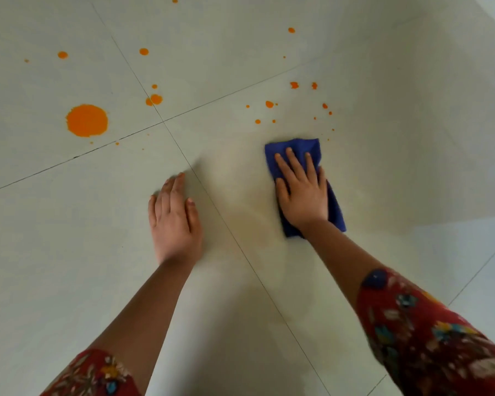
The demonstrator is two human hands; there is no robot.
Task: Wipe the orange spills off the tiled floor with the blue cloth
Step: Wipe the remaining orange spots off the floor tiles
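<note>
- I see my right hand [302,192] pressing flat, fingers spread, on the folded blue cloth [293,147], its long axis pointing ahead.
- Small orange droplets [269,104] lie just beyond it; the big round orange puddle [87,120] lies far left.
- My left hand [173,218] rests flat on the pale tiled floor [69,238].

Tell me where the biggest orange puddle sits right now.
In the head view, the biggest orange puddle lies upper left, just left of the tile-joint crossing, beyond the left hand.

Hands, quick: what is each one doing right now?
Left hand: open, flat on the tiled floor.
Right hand: open, pressing the blue cloth down.
</note>
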